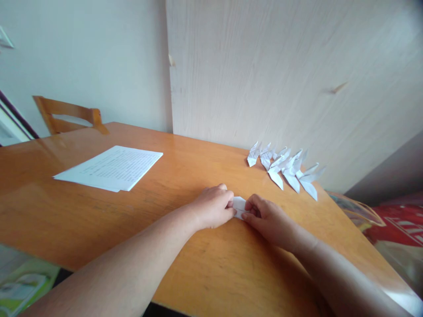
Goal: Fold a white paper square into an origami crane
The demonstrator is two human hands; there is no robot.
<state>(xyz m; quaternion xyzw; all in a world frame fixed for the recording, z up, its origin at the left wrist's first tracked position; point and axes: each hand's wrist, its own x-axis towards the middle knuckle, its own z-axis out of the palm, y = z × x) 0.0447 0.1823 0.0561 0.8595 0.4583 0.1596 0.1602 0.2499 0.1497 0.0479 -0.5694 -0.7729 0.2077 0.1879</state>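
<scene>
A small folded piece of white paper [239, 207] is held between my two hands, just over the wooden table [205, 259]. My left hand [216, 206] pinches its left side with the fingers curled in. On the right side, my right hand [266, 218] grips it between thumb and fingers. Parts of the paper are hidden behind my fingertips. Several folded white paper figures [292, 171] with pointed tips stand grouped beyond my right hand, near the back edge of the table.
A stack of printed sheets [112, 167] lies on the table at the left. Behind the table's far left corner is a wooden chair [71, 112]. A pale wooden panel [264, 75] rises along the back. Red bags [403, 224] are beyond the right edge.
</scene>
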